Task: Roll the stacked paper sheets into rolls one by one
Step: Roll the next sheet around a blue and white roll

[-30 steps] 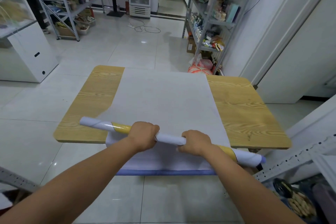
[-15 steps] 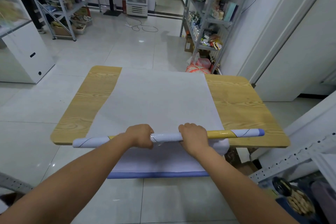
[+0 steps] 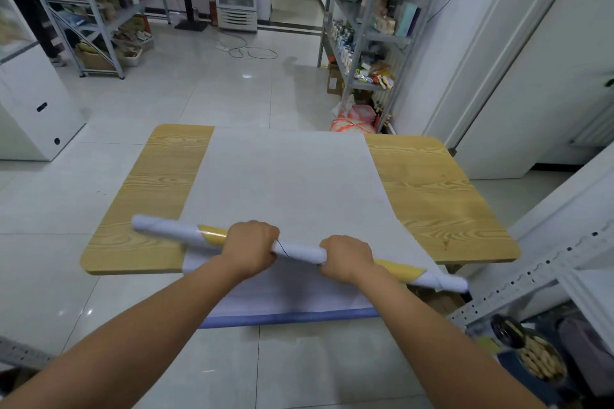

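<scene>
"What have the hands got hold of?"

"One paper roll (image 3: pixel 300 251), white with yellow bands. The left grip (image 3: pixel 251 247) has its fingers curled over the top of it. The right grip (image 3: pixel 347 257) is wrapped round it the same way, close by. A short bare stretch of roll shows between them."

"And where is it sitting?"

"Slanted across the near end of the counter (image 3: pixel 428 196). Its left end lies farther in, over bare wood. Its right end comes nearer and pokes out past the counter's near edge."

"The rest of the paper?"

"The stacked sheets (image 3: pixel 285 183) lie flat down the middle of the counter, beneath the roll, with wood showing on both sides. Their near end hangs over the edge, with a blue strip along the bottom."
</scene>
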